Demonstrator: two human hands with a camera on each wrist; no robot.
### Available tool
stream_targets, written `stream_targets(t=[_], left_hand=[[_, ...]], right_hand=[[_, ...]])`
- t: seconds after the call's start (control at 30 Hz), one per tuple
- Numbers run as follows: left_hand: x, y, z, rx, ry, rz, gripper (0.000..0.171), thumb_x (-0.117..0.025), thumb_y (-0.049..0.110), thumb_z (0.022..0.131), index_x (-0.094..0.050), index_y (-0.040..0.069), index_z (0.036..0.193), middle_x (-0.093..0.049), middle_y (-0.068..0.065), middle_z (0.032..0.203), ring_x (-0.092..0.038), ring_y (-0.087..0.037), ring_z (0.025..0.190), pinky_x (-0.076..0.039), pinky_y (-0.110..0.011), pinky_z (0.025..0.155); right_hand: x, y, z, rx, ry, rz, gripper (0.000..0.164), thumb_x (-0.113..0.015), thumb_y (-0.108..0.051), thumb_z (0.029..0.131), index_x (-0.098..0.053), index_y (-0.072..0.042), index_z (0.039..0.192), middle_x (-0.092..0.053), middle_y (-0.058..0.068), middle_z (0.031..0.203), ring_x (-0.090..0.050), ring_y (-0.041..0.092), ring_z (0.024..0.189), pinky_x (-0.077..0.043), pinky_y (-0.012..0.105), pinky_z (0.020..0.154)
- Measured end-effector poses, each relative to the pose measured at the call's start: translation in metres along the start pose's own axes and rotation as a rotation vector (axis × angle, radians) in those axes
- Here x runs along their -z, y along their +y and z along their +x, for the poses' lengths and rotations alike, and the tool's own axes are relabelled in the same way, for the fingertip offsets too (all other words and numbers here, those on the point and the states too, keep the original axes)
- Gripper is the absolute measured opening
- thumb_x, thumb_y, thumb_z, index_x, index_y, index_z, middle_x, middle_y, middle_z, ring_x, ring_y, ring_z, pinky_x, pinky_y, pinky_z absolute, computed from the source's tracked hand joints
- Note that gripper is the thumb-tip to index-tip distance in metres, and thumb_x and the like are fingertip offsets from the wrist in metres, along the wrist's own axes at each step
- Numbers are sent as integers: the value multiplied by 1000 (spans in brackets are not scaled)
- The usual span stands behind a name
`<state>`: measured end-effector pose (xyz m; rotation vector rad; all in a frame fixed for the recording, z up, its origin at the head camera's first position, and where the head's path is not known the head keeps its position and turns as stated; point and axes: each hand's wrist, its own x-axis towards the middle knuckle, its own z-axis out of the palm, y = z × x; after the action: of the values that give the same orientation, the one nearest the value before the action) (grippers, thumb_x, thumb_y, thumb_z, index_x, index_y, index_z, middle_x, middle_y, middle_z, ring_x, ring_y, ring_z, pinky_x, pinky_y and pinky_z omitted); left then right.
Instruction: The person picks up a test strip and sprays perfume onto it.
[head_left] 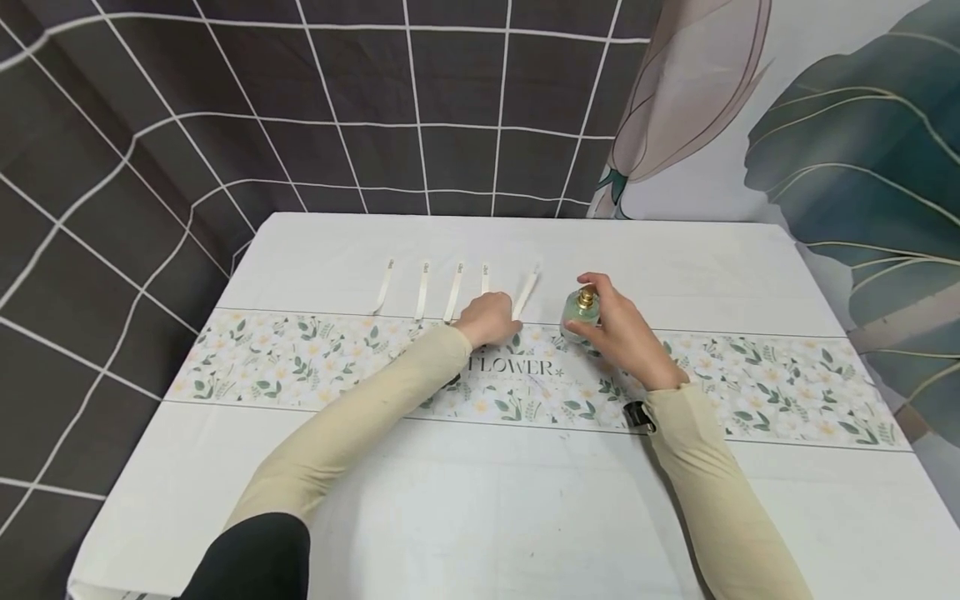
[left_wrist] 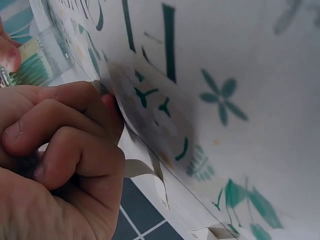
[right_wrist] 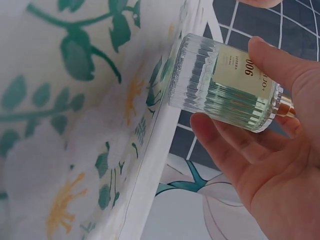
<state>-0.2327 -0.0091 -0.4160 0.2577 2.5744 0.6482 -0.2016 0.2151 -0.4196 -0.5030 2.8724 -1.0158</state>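
My right hand (head_left: 622, 333) holds a clear ribbed perfume bottle (right_wrist: 225, 82) with pale green liquid, a cream label and a gold-coloured top. In the right wrist view the thumb lies on the label side and the fingers are on the other side; the base is at the tabletop. To its left, my left hand (head_left: 487, 320) has its fingers curled, and a white paper strip (head_left: 528, 290) sticks out from its thumb side, pinched at the near end. The left fingertips (left_wrist: 111, 107) are partly hidden in the left wrist view.
Several similar paper strips stand in a row left of it, including one strip (head_left: 383, 286) at the far left. A floral printed runner (head_left: 270, 354) crosses the white table (head_left: 480, 500). Behind hangs a dark grid-patterned cloth (head_left: 457, 92).
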Motion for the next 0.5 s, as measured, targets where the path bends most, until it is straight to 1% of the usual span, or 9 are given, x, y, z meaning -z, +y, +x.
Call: stream_targets(t=[0.1,0.2,0.3,0.33,0.4,0.43,0.5], left_hand=[[-1,-1,0,-12,-4,-13,28,-57,22,104,-65,-4,110,-59,-7,75,-55,-13,57,-48,-23,49],[-4,-3,1,-26,-6,-29,27,-55,20,103,-67,-5,108,-57,-5,69,-54,-12,53,-46,-23,48],[-5,-5,1,-26,19,-71,26,-54,21,104,-67,1,94,-52,-1,61,-49,-10,49,-42,-22,44],[-6,-6,0,-28,38,-89,28,-53,22,104,-65,4,86,-51,0,59,-47,-10,47,-40,-22,43],[-5,-9,-2,-28,80,-146,35,-52,26,105,-56,11,73,-49,2,55,-43,-9,45,-35,-21,42],[-5,-10,-4,-29,105,-180,38,-52,27,105,-52,13,70,-50,2,54,-42,-8,44,-34,-21,42],[-2,-12,-10,-44,150,-255,41,-52,27,105,-50,13,67,-56,1,56,-40,-8,44,-31,-21,42]], right_hand=[[0,1,0,-7,1,9,71,-73,-17,96,-31,-4,151,-53,27,141,-59,41,117,-47,57,97],[-1,2,1,-10,1,20,70,-74,-17,95,-33,-4,150,-53,27,141,-58,41,121,-46,57,99],[-2,2,0,-11,-1,19,68,-74,-18,95,-35,-4,149,-53,25,141,-60,38,106,-49,52,89],[-2,3,0,-12,-2,16,67,-74,-18,95,-36,-4,149,-54,25,140,-60,35,99,-49,50,85],[-2,3,0,-19,-6,8,65,-74,-19,95,-39,-4,148,-56,23,137,-58,31,89,-48,45,78],[-2,3,0,-24,-10,7,65,-75,-20,95,-40,-4,147,-56,22,136,-57,30,85,-48,44,76],[-3,2,1,-41,-28,14,66,-75,-20,95,-39,-4,147,-55,22,138,-56,30,87,-48,44,77]])
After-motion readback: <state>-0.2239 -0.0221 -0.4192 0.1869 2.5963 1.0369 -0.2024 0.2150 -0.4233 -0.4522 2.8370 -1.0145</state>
